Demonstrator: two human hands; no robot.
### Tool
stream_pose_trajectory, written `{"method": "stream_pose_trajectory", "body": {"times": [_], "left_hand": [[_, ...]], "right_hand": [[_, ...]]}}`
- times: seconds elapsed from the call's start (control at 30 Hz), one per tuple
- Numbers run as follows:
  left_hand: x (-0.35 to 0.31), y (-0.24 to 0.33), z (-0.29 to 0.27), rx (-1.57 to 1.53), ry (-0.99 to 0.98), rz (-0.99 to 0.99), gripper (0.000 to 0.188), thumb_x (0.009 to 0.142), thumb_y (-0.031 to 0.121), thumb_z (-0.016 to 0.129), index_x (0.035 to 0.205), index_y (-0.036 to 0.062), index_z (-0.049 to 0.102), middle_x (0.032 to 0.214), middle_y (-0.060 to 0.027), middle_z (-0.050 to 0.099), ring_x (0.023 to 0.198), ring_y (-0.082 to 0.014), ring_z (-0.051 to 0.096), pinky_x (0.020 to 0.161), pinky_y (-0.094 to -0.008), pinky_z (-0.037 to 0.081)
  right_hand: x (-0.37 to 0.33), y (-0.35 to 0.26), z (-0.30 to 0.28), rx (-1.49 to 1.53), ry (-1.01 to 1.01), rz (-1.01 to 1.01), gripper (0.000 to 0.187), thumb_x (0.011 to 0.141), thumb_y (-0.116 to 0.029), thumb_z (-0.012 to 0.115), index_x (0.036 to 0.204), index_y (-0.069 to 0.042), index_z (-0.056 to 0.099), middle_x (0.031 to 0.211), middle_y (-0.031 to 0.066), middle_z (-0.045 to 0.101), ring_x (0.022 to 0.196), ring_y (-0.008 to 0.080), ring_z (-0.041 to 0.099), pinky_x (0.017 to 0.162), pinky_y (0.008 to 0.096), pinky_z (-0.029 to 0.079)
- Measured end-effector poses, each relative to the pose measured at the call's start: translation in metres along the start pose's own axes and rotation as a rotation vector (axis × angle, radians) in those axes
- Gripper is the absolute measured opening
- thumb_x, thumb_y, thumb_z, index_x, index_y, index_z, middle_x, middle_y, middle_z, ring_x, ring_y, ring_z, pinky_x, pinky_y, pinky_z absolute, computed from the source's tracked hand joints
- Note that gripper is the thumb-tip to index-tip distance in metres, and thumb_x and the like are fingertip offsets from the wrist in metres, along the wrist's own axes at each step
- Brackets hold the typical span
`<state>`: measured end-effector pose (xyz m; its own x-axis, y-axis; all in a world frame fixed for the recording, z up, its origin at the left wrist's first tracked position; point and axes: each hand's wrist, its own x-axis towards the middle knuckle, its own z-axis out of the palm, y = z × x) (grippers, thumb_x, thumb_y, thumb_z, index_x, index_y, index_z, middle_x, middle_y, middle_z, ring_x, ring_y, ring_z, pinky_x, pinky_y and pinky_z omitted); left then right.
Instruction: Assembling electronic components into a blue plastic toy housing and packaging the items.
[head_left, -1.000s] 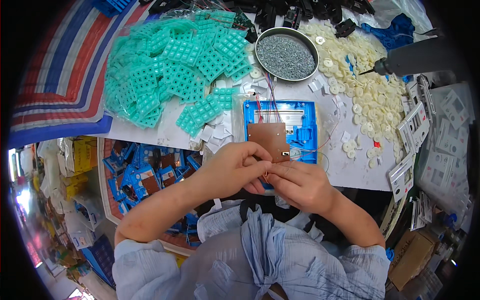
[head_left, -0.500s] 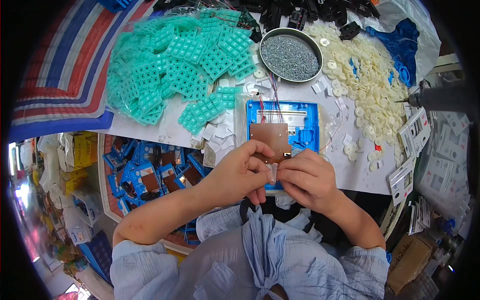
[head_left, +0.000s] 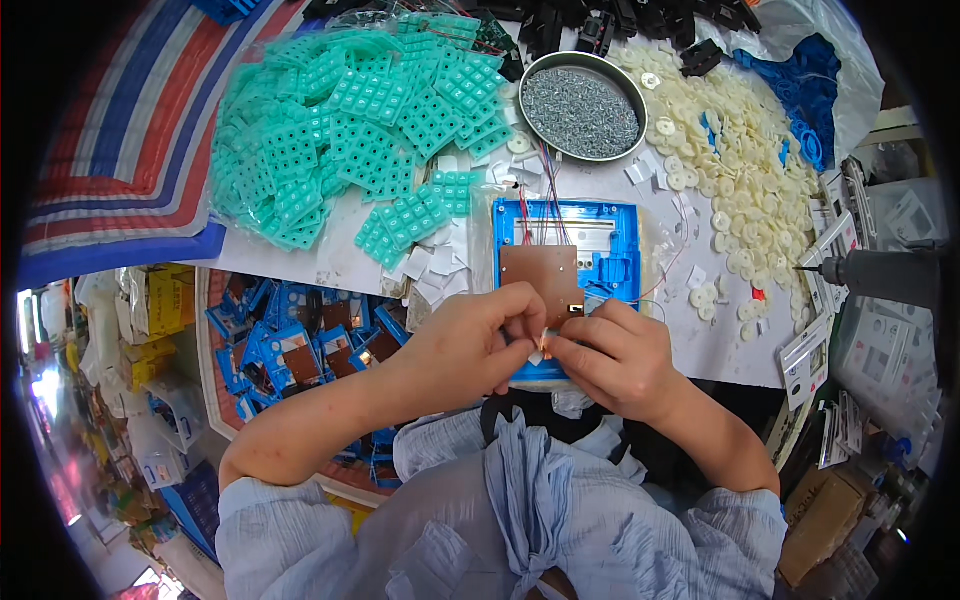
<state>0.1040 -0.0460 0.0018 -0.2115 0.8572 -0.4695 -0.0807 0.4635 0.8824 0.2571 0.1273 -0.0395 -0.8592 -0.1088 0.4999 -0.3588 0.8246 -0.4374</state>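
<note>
My left hand (head_left: 500,335) and my right hand (head_left: 622,362) meet fingertip to fingertip over the near edge of a blue plastic housing (head_left: 625,235). Between their pinched fingers is a small white strip (head_left: 536,357), mostly covered, so its exact kind is unclear. Just beyond the fingers, a brown circuit board (head_left: 538,275) lies over the housing, partly hidden by my left hand. Thin red and dark wires (head_left: 550,195) run from the board toward the far side. A pale metallic plate shows inside the housing.
Teal keypad sheets (head_left: 370,110) heap at the far left. A round tin of small screws (head_left: 582,112) stands beyond the housing, beside many cream discs (head_left: 755,170). Blue housings with boards fill a bin (head_left: 300,350) at left. A dark pointed tool (head_left: 880,277) juts in from the right.
My fingers have closed tighter around the white strip, leaving less of it showing. The left hand has shifted slightly. The dark pointed tool at right has moved nearer.
</note>
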Motion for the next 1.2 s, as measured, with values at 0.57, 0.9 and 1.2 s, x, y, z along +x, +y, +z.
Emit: {"method": "stream_pose_trajectory", "body": {"times": [0.57,0.9,1.2], "left_hand": [[-0.006,-0.019,0.004,0.945,0.082,0.550,0.017,0.081,0.005,0.068,0.098,0.0034,0.064,0.088,-0.0072,0.063,0.072,-0.0285,0.068,0.059,-0.0393,0.054],[-0.007,-0.007,-0.018,0.740,0.005,0.456,0.031,0.081,0.000,0.064,0.112,0.0038,0.066,0.090,-0.0106,0.063,0.076,-0.0277,0.066,0.065,-0.0384,0.054],[-0.070,-0.021,-0.081,0.784,0.676,0.067,0.026,0.083,0.001,0.067,0.108,0.0016,0.063,0.101,-0.0129,0.062,0.072,-0.0222,0.062,0.067,-0.0355,0.052]], "right_hand": [[0.006,-0.019,-0.006,-0.222,-0.287,0.041,0.025,0.073,-0.015,0.066,0.095,-0.003,0.071,0.091,0.0021,0.056,0.089,0.0197,0.055,0.066,0.0311,0.046],[0.011,-0.047,-0.012,-0.271,-0.534,0.082,0.029,0.076,-0.011,0.064,0.099,0.005,0.072,0.097,0.0088,0.057,0.093,0.0227,0.053,0.068,0.0328,0.042],[0.004,-0.034,-0.017,-0.171,-0.397,0.046,0.050,0.078,-0.014,0.062,0.124,0.004,0.066,0.087,0.0046,0.056,0.080,0.0186,0.055,0.065,0.0289,0.047]]}}
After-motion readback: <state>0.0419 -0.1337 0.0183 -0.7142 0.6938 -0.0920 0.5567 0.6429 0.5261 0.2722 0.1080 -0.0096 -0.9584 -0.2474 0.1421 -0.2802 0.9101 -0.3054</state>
